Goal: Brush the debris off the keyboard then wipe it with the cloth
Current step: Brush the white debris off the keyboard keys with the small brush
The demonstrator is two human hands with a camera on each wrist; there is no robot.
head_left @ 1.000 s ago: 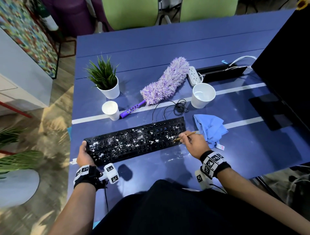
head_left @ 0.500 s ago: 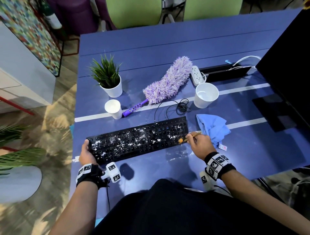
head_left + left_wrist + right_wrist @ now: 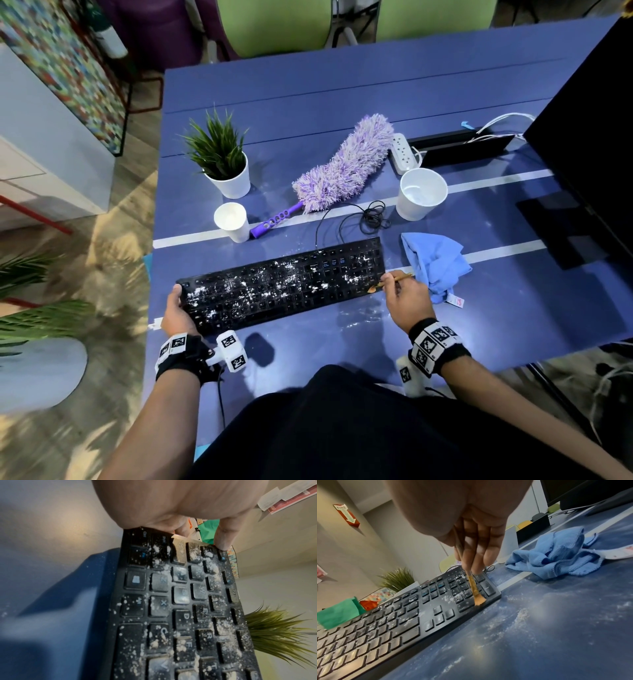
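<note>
While the left hand [image 3: 178, 310] grips the keyboard's [image 3: 284, 282] left end, thumb over the top corner & fingers curled round the edge, the right hand [image 3: 406, 301] pinches a thin brush [image 3: 476, 596] between thumb and fingertips. Bristles sit on the numpad's front right corner, touching the keys. Keyboard lies flat on the blue table [image 3: 342, 113], right in front of the person, w/ white powder [image 3: 239, 286] scattered over most keys; some powder already lies on the table just beside the right end. Blue cloth [image 3: 438, 265] sits crumpled just right of the keyboard, untouched.

Step in hand: brushing, prob. early on, since only the far right looks partly cleared. Next move likely calls for short strokes working leftward across the rows, flicking powder off the front edge, left hand steadying. Cloth wipe comes after, once loose stuff is gone.
</note>
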